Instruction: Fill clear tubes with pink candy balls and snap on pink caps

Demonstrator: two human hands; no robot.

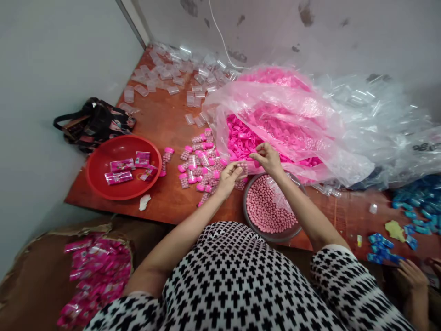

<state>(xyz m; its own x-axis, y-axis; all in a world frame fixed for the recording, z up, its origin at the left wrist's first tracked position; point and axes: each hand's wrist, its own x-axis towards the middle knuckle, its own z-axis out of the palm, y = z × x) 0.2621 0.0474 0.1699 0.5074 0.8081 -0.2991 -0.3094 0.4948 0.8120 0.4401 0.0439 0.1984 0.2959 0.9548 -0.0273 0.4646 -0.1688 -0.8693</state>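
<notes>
Clear tube of pink beads, mid-table

Left hand (228, 178) grips a small clear plastic tube (242, 168) packed with matte pink beads, over the round metal bowl's (275, 237) far rim. Right hand (268, 157) pinches narrow beside it, near the crinkly bag (275, 105).

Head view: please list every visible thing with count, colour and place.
basin: one, red, table left, holding pink packs.
filled tubes: many, pink-capped, table centre.
empty tubes: many, clear, table far end.
bag of caps: one, clear, pink inside, table middle.
bowl: one, grey, holding pink beads.
blue packs: many, blue, table right.
handbag: one, black, left wall.
loose pink packs: many, bottom left.
another person's hand: one, bottom right.
left hand: holds a filled tube.
right hand: pinches a pink cap.
</notes>
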